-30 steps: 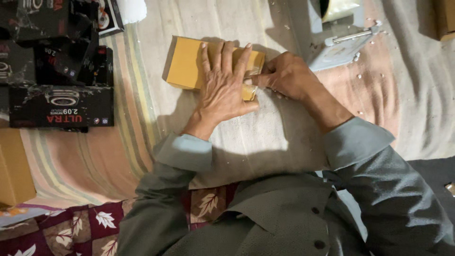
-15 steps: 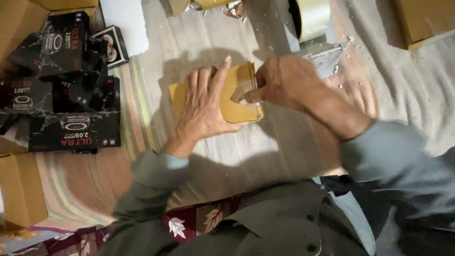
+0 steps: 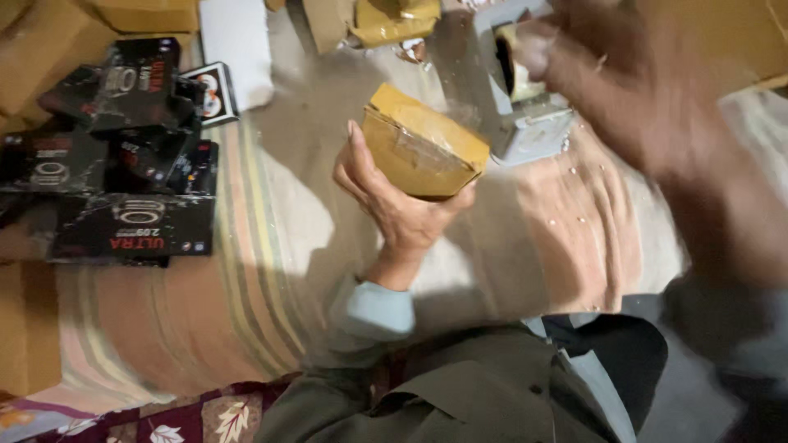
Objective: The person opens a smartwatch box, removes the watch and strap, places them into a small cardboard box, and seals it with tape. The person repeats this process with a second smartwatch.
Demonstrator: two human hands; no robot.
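My left hand (image 3: 392,197) holds a small yellow-brown cardboard box (image 3: 420,143) raised off the cloth, tilted, with clear tape across its side. My thumb lies along the box's left face and my fingers wrap under it. My right hand (image 3: 624,82) is raised at the upper right, strongly blurred by motion, near a grey tape dispenser (image 3: 529,115) that holds a roll of tape. Whether the right hand holds anything is not visible through the blur.
A pile of black product boxes (image 3: 123,164) lies at the left on a striped cloth (image 3: 246,271). More brown cardboard boxes (image 3: 386,20) sit at the top, and one (image 3: 29,328) at the left edge. A white packet (image 3: 234,45) lies beside the black boxes.
The left hand has lifted the box off the cloth and tilted it. The right hand has left the box and swung up to the right, toward the tape dispenser.
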